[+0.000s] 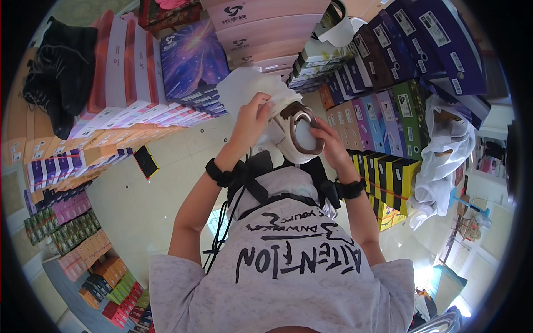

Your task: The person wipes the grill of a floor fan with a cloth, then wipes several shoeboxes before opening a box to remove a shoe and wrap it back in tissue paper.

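Observation:
A cream and brown shoe (287, 135) is held up before my chest, its opening facing me. My right hand (332, 145) grips its heel collar on the right side. My left hand (252, 120) pinches thin white wrapping (241, 89) at the shoe's left side, near the laces and tongue. The wrapping spreads beyond the shoe to the upper left. Part of the shoe's far end is hidden by the wrapping.
Stacked pink shoeboxes (266, 25) stand ahead, with a white cap-like item (337, 33) near them. Black boots (62, 75) rest on boxes at left. Dark blue boxes (408, 41) and white plastic bags (441, 158) are at right. A black box (145, 162) lies on the floor.

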Available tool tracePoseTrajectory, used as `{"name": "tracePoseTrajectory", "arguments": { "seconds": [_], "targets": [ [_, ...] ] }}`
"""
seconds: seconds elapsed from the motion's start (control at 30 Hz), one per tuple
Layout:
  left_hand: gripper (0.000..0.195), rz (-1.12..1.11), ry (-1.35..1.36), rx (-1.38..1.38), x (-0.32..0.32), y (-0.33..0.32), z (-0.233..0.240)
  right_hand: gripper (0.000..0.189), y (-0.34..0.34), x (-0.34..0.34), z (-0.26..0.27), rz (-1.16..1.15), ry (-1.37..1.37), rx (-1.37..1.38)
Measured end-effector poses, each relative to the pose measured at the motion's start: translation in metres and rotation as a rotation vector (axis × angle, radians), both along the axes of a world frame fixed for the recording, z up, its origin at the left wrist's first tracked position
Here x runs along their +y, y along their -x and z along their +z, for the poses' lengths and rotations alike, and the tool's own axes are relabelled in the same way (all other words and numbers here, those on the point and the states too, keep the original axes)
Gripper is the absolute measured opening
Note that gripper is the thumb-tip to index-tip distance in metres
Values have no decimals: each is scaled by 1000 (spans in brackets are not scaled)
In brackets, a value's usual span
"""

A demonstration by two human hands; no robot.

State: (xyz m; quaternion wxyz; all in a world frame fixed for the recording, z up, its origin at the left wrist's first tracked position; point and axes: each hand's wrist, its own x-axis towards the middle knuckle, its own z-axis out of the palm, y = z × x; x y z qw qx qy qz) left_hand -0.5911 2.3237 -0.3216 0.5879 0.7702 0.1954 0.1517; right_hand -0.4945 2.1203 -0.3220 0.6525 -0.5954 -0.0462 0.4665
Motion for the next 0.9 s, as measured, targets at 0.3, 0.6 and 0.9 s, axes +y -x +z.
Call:
{"name": "tracePoseTrajectory", "arguments": {
  "seconds": [0.3, 0.6, 0.9],
  "targets": [
    [9, -45, -116, -176, -4, -19, 5, 42, 3, 15, -2, 134, 168, -407],
    [11, -196, -160, -104, -34, -11, 24, 41, -3, 19, -12, -13, 256, -461],
    [8, 72, -256, -184, 20, -32, 10, 41, -5, 9, -15, 44, 163, -443]
  ]
}}
